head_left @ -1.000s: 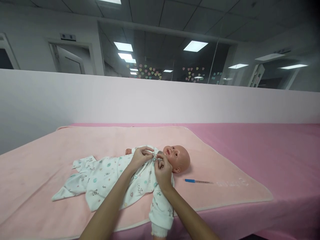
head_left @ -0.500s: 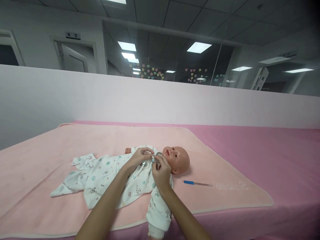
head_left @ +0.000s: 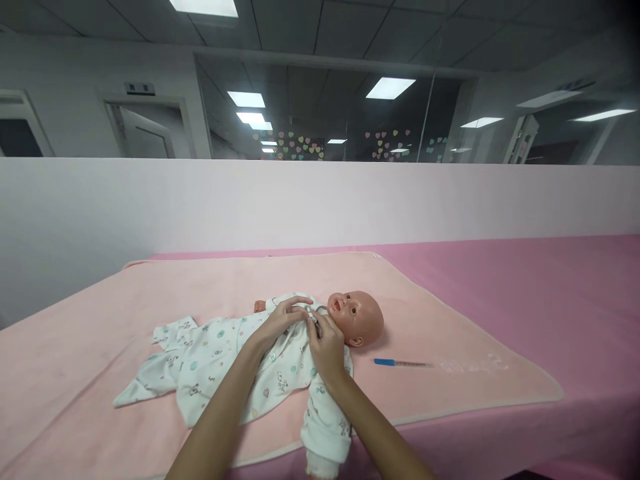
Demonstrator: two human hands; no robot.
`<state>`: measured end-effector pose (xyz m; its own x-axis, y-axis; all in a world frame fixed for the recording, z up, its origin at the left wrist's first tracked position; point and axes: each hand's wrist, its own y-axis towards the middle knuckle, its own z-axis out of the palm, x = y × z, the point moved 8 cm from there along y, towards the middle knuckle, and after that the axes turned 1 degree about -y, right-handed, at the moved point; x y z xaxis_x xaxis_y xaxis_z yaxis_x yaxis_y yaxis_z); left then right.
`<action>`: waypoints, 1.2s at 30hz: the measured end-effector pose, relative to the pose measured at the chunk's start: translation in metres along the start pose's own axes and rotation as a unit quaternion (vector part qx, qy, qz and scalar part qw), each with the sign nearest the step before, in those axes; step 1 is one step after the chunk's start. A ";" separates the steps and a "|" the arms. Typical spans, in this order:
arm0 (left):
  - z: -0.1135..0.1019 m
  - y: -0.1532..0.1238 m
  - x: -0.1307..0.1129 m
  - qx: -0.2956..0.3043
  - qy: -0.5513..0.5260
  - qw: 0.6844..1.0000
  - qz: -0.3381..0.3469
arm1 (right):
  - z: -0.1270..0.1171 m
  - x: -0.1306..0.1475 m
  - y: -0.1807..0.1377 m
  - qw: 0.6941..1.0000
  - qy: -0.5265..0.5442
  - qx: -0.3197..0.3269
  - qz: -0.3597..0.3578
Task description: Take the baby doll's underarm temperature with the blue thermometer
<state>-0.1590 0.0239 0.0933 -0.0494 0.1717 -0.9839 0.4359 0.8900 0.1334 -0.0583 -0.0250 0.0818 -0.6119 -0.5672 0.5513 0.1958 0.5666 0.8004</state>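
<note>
A baby doll (head_left: 364,319) lies on its back, head to the right, dressed in a white romper (head_left: 213,350) with small coloured prints. My left hand (head_left: 286,319) reaches across the doll's chest, its fingers closed on the romper's front edge near the neck. Right beside it, my right hand (head_left: 327,343) pinches the same edge just below the doll's chin. The fingertips of both hands nearly meet there and cover most of the fastening between them. One romper sleeve (head_left: 326,417) hangs toward the near edge.
Under the doll is a peach blanket (head_left: 200,283) spread over a pink cover (head_left: 500,287). A slim stick with a blue end (head_left: 385,362) lies right of the doll. A white partition (head_left: 320,203) stands behind, with windows and a door beyond.
The camera view has levelled and shifted a little. My fingers have drawn closer together at the romper's neckline, and the round button seen between them is now mostly covered.
</note>
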 end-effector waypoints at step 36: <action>-0.045 -0.051 0.000 -0.148 0.188 0.965 0.102 | 0.019 0.048 -0.005 0.972 -0.098 0.095 -0.189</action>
<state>-0.2219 -0.0025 0.0920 -0.3373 0.4478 -0.8280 0.1971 0.8937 0.4031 -0.1032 -0.0443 0.0997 -0.7500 -0.6427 0.1561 -0.2050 0.4503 0.8690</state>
